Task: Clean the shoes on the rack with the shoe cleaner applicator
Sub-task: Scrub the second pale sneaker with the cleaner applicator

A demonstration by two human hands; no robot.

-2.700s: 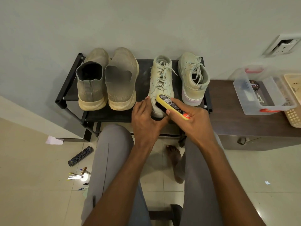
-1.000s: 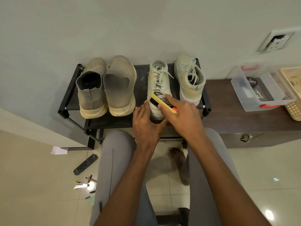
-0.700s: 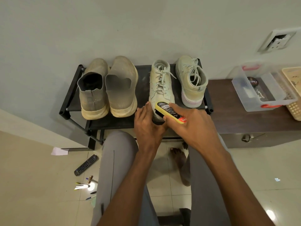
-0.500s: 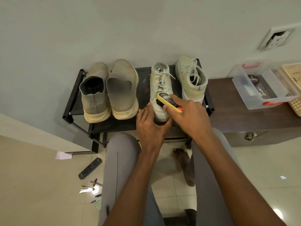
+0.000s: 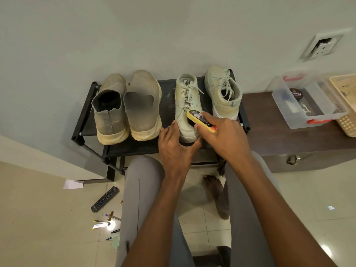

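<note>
On the black shoe rack [image 5: 87, 110] stand two dusty tan slip-on shoes [image 5: 109, 112] [image 5: 144, 106] at the left and two pale lace-up sneakers at the right. My left hand [image 5: 175, 149] grips the heel of the nearer sneaker [image 5: 186, 101] and steadies it. My right hand [image 5: 223, 139] holds the yellow shoe cleaner applicator [image 5: 201, 121], whose dark sponge side presses on that sneaker's right side near the heel. The other sneaker [image 5: 223, 93] stands untouched to the right.
A dark wooden cabinet [image 5: 279, 143] adjoins the rack on the right, carrying a clear plastic box [image 5: 308, 105] and a cream basket [image 5: 346, 105]. On the floor tiles at the left lie a remote control [image 5: 105, 199], pens and a paper scrap. My grey-trousered knees are below the rack.
The applicator has been rubbing back and forth along the nearer sneaker's heel area; it now sits slightly lower and further right than half a second ago. My left hand keeps holding the heel.
</note>
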